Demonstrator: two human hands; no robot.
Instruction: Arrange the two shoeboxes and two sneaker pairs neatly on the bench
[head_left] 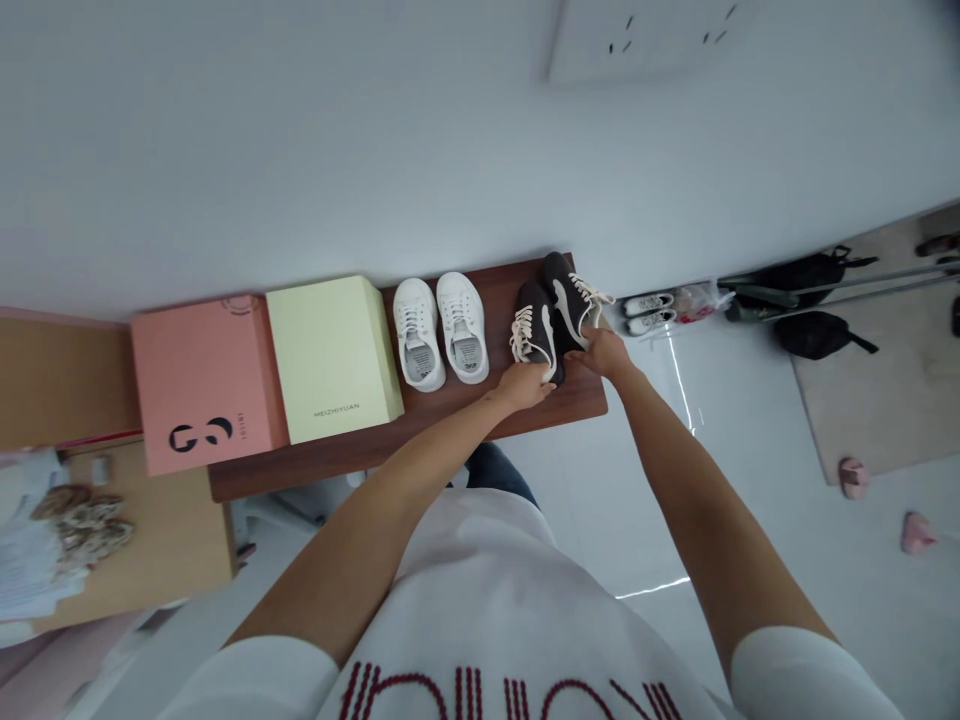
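Before you, the bench [499,300] runs along the wall [300,150]. From left to right it bears the outer box [210,385], the inner box [334,360] right beside it, and the middle shoes [418,325]. Past a gap, at its right end, are the end shoes [534,310], toes to the wall, your left hand [525,387] on the left heel, your right hand [604,352] on the right. The socket plate [667,40] sits on the wall above. To your left lie papers [30,530]; to your right, floor shoes [651,312] stand beyond the bench, near the wall.
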